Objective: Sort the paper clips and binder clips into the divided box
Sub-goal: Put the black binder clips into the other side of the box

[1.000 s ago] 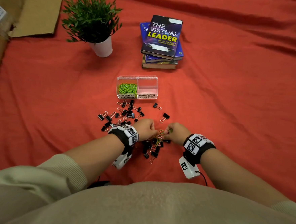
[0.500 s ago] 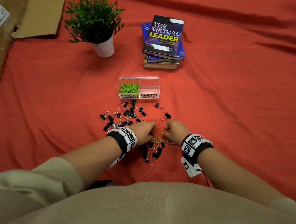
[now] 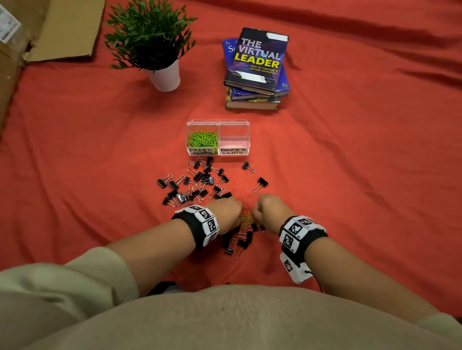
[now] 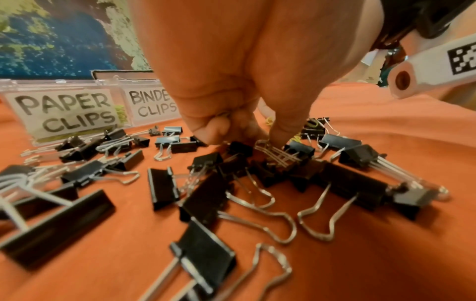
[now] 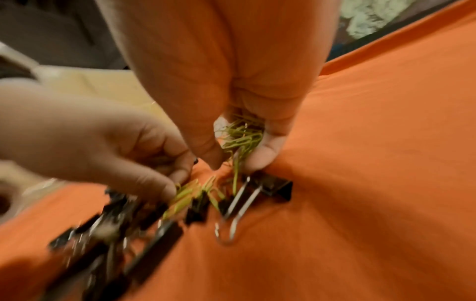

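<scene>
The clear divided box (image 3: 247,137) stands mid-cloth; its left cell, labelled PAPER CLIPS, holds green paper clips (image 3: 199,140), and its BINDER CLIPS cell (image 3: 234,136) looks bare. Black binder clips (image 3: 199,181) lie scattered in front of it, with more (image 3: 237,241) between my wrists. My right hand (image 3: 257,211) (image 5: 231,160) grips a bunch of green paper clips (image 5: 242,138) in curled fingers. My left hand (image 3: 236,213) (image 4: 247,136), fingers curled down, pinches at the loose green paper clips (image 5: 182,195) lying among binder clips (image 4: 296,148) on the cloth.
A potted plant (image 3: 152,38) and a stack of books (image 3: 256,67) stand beyond the box. Flattened cardboard (image 3: 20,37) lies along the left edge. The red cloth (image 3: 361,170) stretches wrinkled to the right.
Both hands stay over the near pile, working with small finger movements. The right hand has edged slightly left toward the left hand. The box and the scattered clips have not moved.
</scene>
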Action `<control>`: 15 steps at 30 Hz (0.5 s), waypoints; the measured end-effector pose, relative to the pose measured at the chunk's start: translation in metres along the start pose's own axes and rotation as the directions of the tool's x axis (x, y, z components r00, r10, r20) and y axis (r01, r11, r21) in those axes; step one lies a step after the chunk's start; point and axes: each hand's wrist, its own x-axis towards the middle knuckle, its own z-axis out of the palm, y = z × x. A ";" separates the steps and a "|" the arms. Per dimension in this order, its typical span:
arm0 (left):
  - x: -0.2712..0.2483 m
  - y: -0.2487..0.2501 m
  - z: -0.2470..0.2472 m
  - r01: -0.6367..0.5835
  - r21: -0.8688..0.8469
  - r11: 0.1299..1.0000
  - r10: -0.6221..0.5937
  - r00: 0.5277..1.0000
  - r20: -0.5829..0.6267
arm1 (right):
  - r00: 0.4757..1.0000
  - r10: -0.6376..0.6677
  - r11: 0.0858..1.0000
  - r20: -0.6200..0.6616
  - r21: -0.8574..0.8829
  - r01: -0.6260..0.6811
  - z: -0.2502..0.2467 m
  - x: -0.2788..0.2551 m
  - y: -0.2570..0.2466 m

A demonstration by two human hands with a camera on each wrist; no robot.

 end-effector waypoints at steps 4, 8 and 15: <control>-0.003 -0.003 -0.003 0.008 -0.290 0.957 -0.030 0.997 -0.069 | 0.993 0.098 0.885 0.063 0.451 -0.116 -0.015 0.002 0.015; -0.003 -0.009 -0.011 0.063 -0.558 0.828 -0.146 0.984 -0.106 | 0.970 0.105 0.478 0.217 0.845 -0.241 -0.029 -0.004 0.023; 0.001 -0.002 -0.016 0.181 -0.696 0.695 -0.243 0.970 0.009 | 0.949 0.064 -0.078 0.308 0.950 -0.303 -0.029 -0.017 0.024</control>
